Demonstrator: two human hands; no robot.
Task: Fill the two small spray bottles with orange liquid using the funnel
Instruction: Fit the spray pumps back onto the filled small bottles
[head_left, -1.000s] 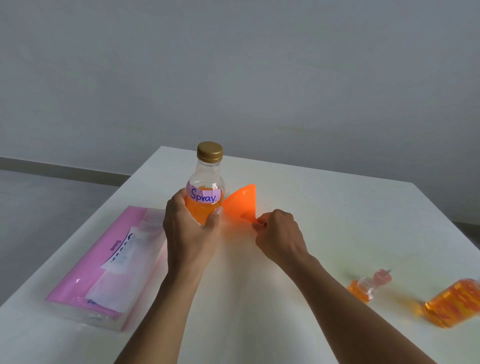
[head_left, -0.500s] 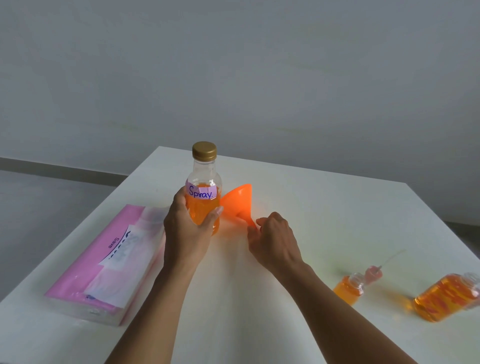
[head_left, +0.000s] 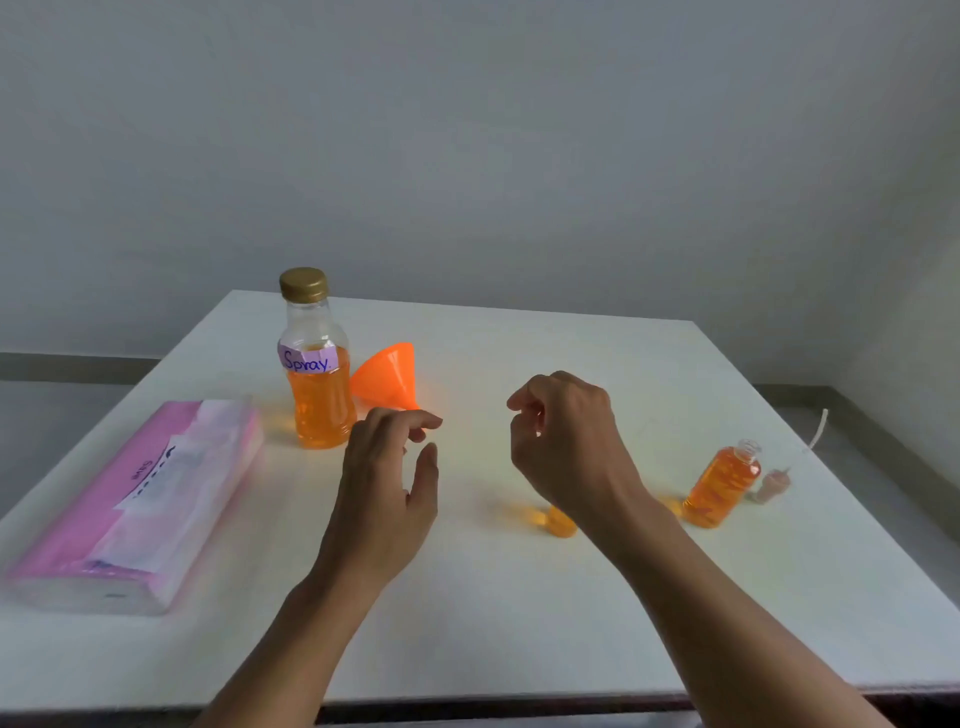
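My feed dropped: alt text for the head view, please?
Both hands, left hand and right hand, hover empty above the white table. Behind them stand a capped "Spray" bottle and an orange funnel; one uncapped small spray bottle stands right.

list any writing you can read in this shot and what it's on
"Spray." in handwriting on the purple paper label of the large bottle.
Dark print on the pink tissue pack: too blurred to read.
Nothing readable on the funnel or the small spray bottle.
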